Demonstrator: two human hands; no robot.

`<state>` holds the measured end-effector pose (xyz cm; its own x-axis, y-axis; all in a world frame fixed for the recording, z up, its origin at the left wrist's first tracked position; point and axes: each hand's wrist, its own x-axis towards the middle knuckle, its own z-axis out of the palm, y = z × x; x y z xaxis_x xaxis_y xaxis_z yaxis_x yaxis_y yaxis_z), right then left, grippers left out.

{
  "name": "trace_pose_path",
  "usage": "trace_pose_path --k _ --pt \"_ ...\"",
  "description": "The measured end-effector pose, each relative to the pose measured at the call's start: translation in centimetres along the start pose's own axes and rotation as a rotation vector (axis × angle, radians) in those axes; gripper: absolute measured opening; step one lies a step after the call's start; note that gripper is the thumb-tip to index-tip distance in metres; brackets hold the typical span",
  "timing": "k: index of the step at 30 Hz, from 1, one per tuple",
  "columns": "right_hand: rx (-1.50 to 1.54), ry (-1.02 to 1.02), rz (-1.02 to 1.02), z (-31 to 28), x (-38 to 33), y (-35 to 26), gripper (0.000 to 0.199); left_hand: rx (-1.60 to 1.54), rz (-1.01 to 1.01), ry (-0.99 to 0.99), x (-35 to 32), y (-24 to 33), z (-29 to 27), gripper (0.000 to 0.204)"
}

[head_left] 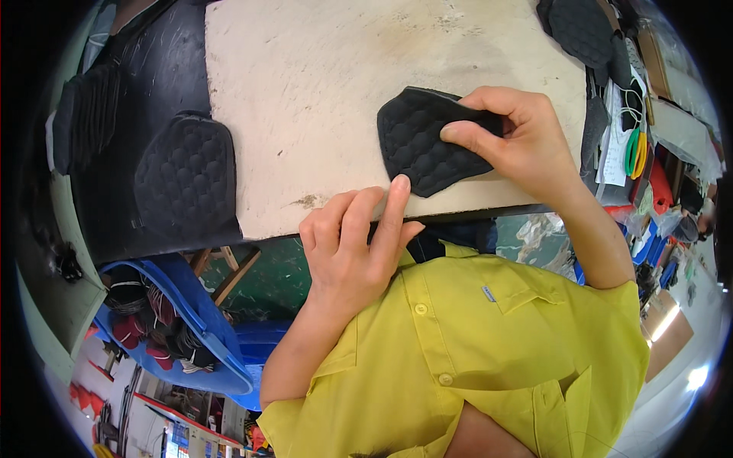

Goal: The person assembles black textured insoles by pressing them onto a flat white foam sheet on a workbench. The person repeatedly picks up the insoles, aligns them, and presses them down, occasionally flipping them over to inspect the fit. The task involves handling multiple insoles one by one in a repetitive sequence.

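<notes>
A black quilted pad (427,149) with a honeycomb-like pattern lies over the pale board (305,91), right of its middle. My right hand (523,137) pinches the pad's right side between thumb and fingers, and that edge looks bent up. My left hand (355,237) rests at the board's near edge with fingers apart; its index fingertip touches the pad's lower left edge or lies right beside it. Another pad of the same kind (187,172) lies on the dark table surface to the left of the board.
A row of stacked black pads (88,118) stands at the far left. More pads (580,34) lie at the top right, near scissors with green and yellow handles (635,153) and a paper sheet (613,137). Below the table's left side, a blue bin (221,343) holds dark and maroon pieces.
</notes>
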<state>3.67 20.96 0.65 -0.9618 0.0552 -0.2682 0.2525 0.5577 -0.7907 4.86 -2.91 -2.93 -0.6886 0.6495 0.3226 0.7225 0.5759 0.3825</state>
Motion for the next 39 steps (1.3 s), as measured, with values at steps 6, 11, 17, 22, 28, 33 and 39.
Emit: trace_pose_path --k 6,11,17,22,28,33,39 --pt "-0.234 0.315 -0.400 1.5 -0.7 -0.1 0.015 -0.023 0.087 -0.134 4.8 0.6 1.1 0.083" --pt "-0.124 0.352 -0.156 0.5 -2.1 0.4 0.010 0.064 0.051 -0.186 4.8 1.3 1.1 0.088" --pt "-0.002 0.234 0.095 -0.1 -1.1 0.5 0.015 0.093 0.050 -0.237 4.9 2.0 1.1 0.082" --pt "-0.218 0.357 -0.198 0.1 -1.7 1.3 0.018 -0.055 0.063 -0.149 5.0 1.4 0.6 0.083" --pt "-0.174 0.598 -0.740 0.8 -5.3 1.7 0.031 -0.831 -0.362 0.094 3.7 0.0 -1.3 0.065" --pt "0.257 0.278 -0.594 -1.0 -5.7 0.3 0.037 -0.830 -0.224 0.036 3.1 -0.2 -2.3 0.060" --pt "0.378 -0.153 -0.355 -2.1 -5.1 -1.6 0.014 -0.790 -0.063 0.104 2.7 -0.3 -2.5 0.069"
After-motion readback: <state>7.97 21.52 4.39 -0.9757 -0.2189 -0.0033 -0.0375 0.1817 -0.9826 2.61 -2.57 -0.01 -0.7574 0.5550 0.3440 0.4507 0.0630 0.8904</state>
